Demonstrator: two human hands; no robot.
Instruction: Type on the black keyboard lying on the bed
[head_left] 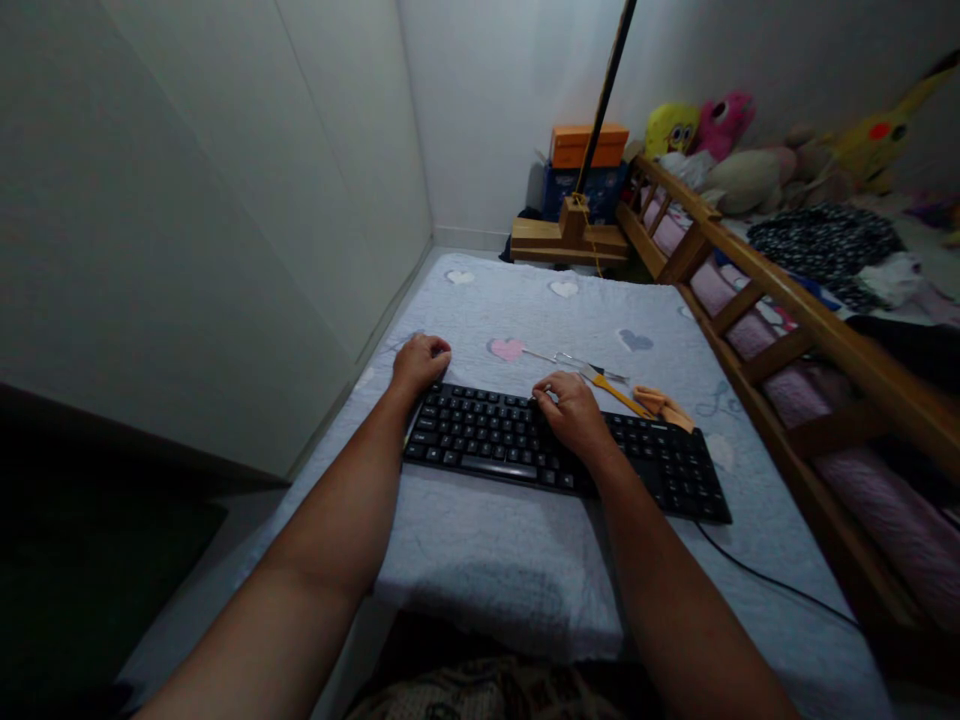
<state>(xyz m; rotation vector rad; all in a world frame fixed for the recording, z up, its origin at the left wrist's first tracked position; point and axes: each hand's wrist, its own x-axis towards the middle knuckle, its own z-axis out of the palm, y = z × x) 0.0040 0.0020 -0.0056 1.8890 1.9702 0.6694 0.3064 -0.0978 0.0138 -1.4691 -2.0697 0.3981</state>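
Note:
A black computer keyboard (480,435) lies across the cloth-covered table, its cable running off to the right. At its far left corner rests my left hand (421,364), fingers curled in; whatever is inside them, if anything, is hidden. My right hand (571,408) is over the upper middle of the keyboard, thumb and fingers drawn together near the top keys. I cannot make out anything between them. Just beyond it lie a tool with a yellow handle (621,395), a thin metal tool (574,361) and a folded orange cloth (663,407), which touches the keyboard's back edge.
A heart-patterned cloth (510,290) covers the table. Along the right runs a wooden bed rail (795,310), with plush toys (671,130) behind it. At the back stand a wooden stand (570,240) with a pole and an orange box (589,146). A pale panel (300,200) borders the left.

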